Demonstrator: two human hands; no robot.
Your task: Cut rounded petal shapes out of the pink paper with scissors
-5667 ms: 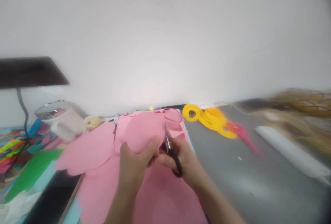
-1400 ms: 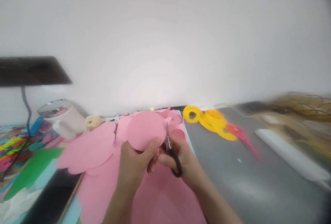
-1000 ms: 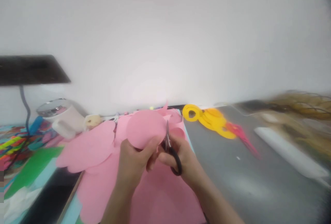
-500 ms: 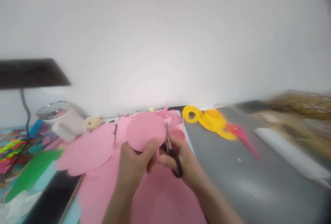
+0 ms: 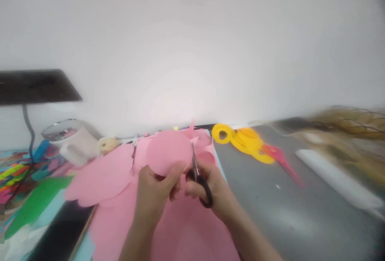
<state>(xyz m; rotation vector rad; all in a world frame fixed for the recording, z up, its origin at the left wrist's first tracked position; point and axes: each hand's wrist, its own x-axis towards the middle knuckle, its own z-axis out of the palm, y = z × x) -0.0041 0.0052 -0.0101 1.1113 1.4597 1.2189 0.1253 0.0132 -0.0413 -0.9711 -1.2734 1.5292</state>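
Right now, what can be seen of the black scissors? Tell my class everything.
The black scissors have a dark, plastic-looking handle and slim, silvery, metal-looking blades. The right hand holds them, blades pointing away from the person, beside the right edge of the pink disc; whether they touch it is too blurred to tell.

From the right hand (image 5: 215, 185), there is room to pass low over the grey tabletop (image 5: 267, 213) at four o'clock, but the yellow pieces (image 5: 247, 142) at one, pale mug (image 5: 86, 143) at ten and wall (image 5: 192, 52) at twelve stand in the way.
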